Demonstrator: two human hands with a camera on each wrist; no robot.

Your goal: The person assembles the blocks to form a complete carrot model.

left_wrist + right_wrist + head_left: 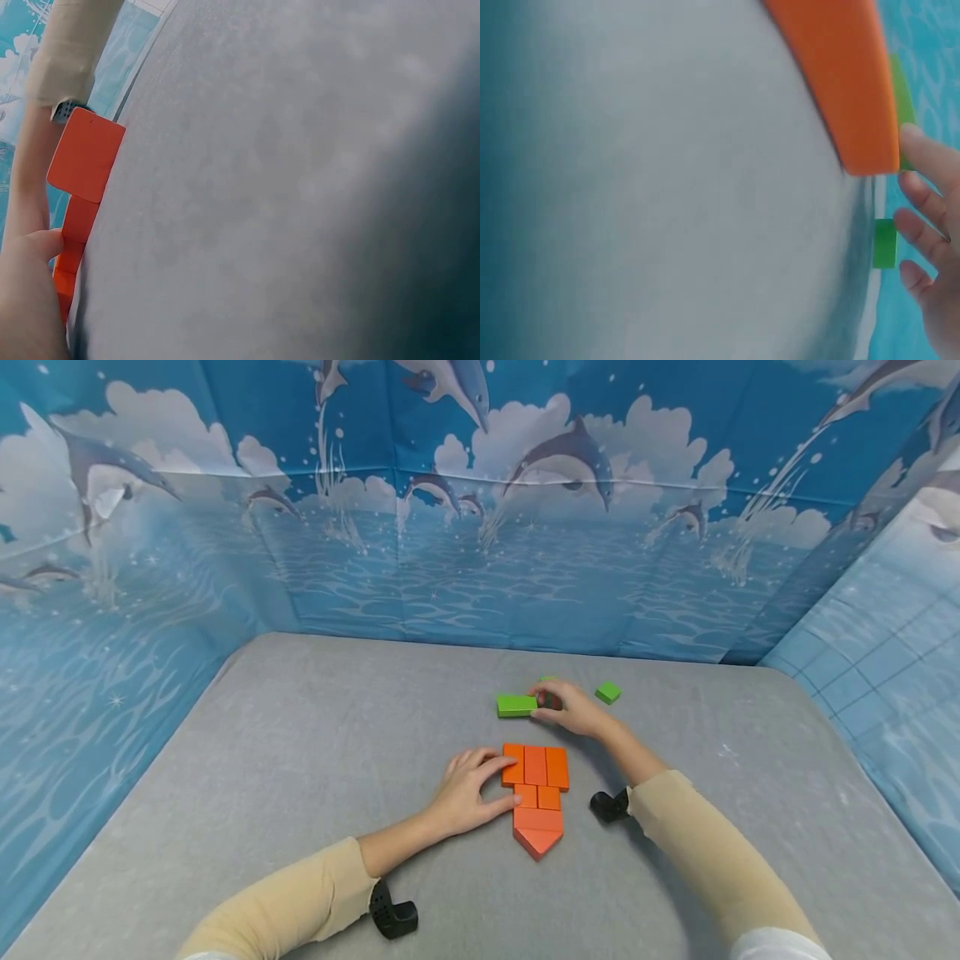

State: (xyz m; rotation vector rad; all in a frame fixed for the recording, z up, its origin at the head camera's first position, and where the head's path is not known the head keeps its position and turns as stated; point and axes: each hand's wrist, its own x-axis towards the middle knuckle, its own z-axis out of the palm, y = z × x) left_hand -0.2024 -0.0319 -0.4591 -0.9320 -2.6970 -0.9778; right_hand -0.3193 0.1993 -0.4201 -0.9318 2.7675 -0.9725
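Orange toy building blocks (536, 766) lie fitted together in the middle of the table, with a pointed block (537, 842) at the near end. My left hand (468, 793) rests at their left side, index finger and thumb spread and touching the blocks. Beyond them, my right hand (572, 708) pinches the right end of a long green block (515, 706) between thumb and fingers. Its thumb also shows against the green block (903, 105) in the right wrist view. A small green block (608, 692) lies to the right of that hand. Another green piece (549, 678) is mostly hidden behind it.
The table (337, 735) has a grey cloth cover. Dolphin-printed curtains (450, 568) enclose its back and sides. A black wrist device (392, 914) sits below the left sleeve, and another (609, 807) is beside the right sleeve.
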